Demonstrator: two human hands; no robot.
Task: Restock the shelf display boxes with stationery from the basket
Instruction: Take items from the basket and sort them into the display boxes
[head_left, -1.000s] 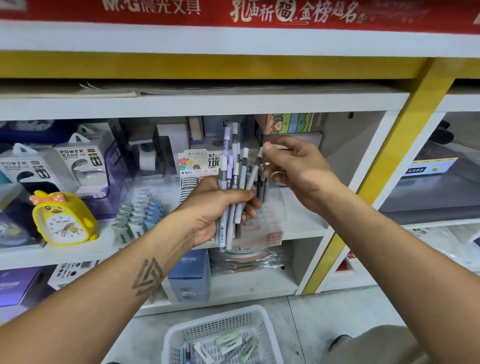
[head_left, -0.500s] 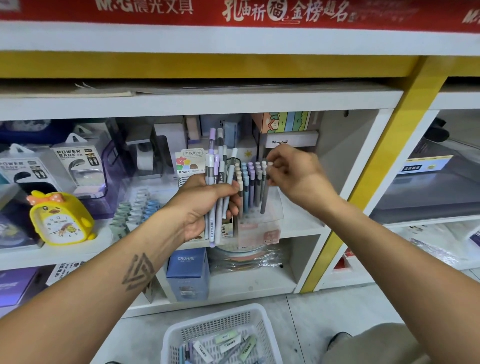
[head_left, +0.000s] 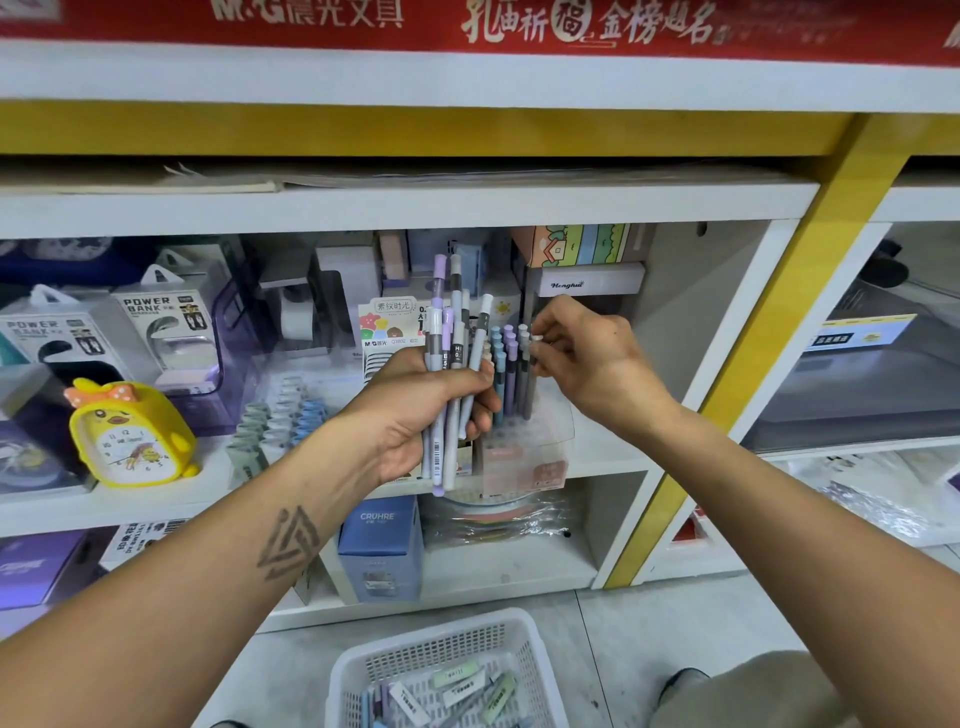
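Observation:
My left hand (head_left: 415, 410) grips a bundle of pens (head_left: 449, 364) upright in front of the middle shelf; their caps are purple, grey and white. Just to its right a clear display box (head_left: 530, 457) stands on the shelf with several pens upright in its holes. My right hand (head_left: 582, 353) pinches the top of one grey pen (head_left: 525, 374) that stands at the right side of that box. A white basket (head_left: 363, 670) sits on the floor below, with erasers and a few pens inside.
Power bank boxes (head_left: 166, 327) and a yellow duck alarm clock (head_left: 130, 436) stand at the left of the shelf. Rows of small erasers (head_left: 280, 415) lie left of the pens. A blue box (head_left: 382, 545) is on the lower shelf. A yellow post (head_left: 769, 332) bounds the bay at right.
My right hand drew one pen out of the bundle, carried it right and lowered it into the display box. My left hand with the bundle shifted slightly left.

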